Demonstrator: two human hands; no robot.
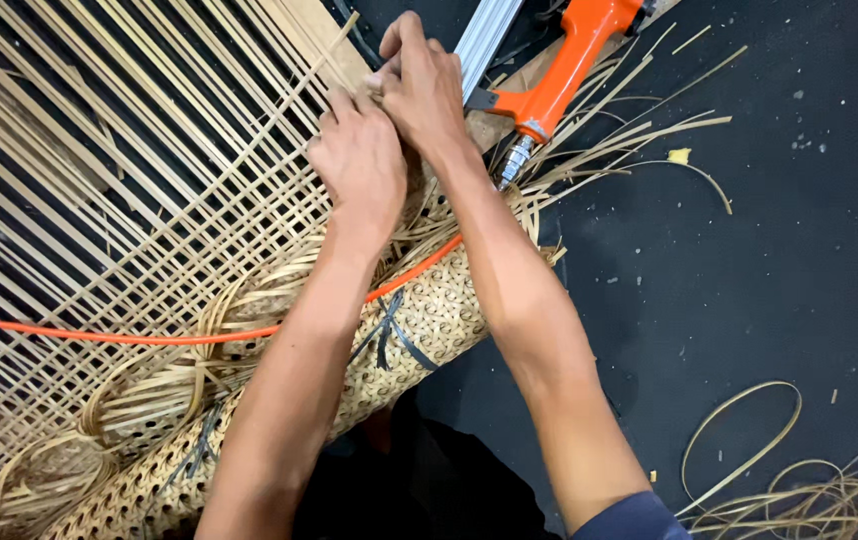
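My left hand [359,165] and my right hand [419,85] are close together at the top middle, both pinching thin rattan strips [319,75] at the edge of an open woven lattice [149,200]. The lattice of pale cane strips spreads across the left of the view. Fingers of both hands are closed on the strips, with the fingertips partly hidden behind each other. A roll of finished cane webbing [429,310] lies under my forearms.
An orange air nailer [559,80] with a silver magazine [484,40] lies just right of my hands. Its orange hose [99,335] runs left across the lattice. Loose cane offcuts [799,490] curl on the dark floor [769,260] at right.
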